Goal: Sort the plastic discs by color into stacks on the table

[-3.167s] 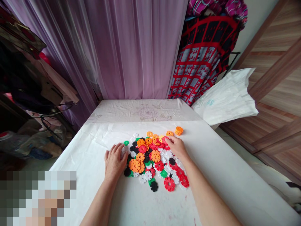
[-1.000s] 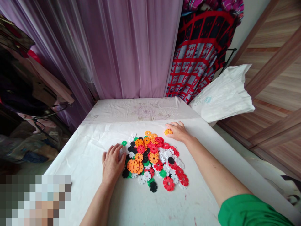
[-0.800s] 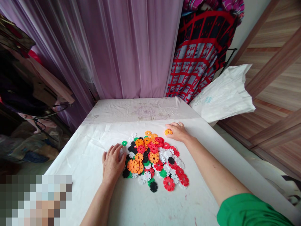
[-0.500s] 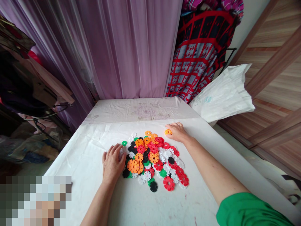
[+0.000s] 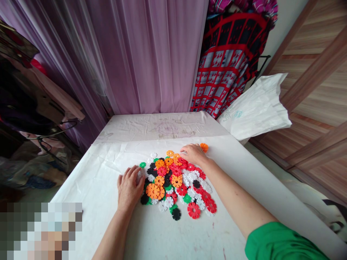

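Note:
A pile of flat plastic flower-shaped discs (image 5: 176,180) in orange, red, white, black and green lies on a white-covered table (image 5: 103,169). My left hand (image 5: 130,187) rests flat, fingers spread, against the pile's left edge. My right hand (image 5: 193,154) lies palm down on the pile's far right corner, fingers stretched over orange and red discs. A small stack of orange discs (image 5: 204,147) sits apart just right of that hand.
A purple curtain (image 5: 146,54) hangs behind the table. A red and black patterned cloth (image 5: 230,61) hangs at the back right. A white plastic bag (image 5: 257,108) lies off the table's right edge. Dark clutter and cables (image 5: 35,119) fill the left side.
My right hand has slid left from the separate orange stack back onto the pile's far corner, leaving the stack uncovered. My left hand has stayed put.

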The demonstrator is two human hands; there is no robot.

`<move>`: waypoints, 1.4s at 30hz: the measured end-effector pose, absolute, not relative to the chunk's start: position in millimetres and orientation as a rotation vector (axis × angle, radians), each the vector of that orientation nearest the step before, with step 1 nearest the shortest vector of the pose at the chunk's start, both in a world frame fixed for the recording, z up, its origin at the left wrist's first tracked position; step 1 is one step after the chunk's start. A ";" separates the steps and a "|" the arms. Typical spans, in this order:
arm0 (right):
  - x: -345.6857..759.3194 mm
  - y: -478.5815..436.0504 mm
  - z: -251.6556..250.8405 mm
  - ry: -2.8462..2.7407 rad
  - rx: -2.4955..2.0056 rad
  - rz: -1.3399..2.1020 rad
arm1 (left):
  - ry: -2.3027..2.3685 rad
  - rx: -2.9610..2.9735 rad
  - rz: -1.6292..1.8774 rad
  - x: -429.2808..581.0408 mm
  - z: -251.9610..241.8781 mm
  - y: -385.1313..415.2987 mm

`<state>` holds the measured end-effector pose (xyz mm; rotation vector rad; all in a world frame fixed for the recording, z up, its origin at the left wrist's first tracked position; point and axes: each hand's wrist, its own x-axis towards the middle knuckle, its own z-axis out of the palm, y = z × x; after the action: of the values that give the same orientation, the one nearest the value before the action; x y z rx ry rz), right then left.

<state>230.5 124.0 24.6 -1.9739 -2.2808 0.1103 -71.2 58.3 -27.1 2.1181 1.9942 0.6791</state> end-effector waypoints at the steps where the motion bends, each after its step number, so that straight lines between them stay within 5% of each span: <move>1: 222.1 123.3 25.7 -2.260 -2.012 0.137 | 1.992 2.117 0.673 -71.3 -27.1 58.5; 42: 228.7 59.8 15.2 -2.348 -1.694 0.171 | 1.982 2.104 0.711 -70.1 -25.5 56.7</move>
<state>228.7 59.8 15.2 -1.6937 -2.3478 0.1715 -70.1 56.7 -25.5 2.1044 1.9820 0.7115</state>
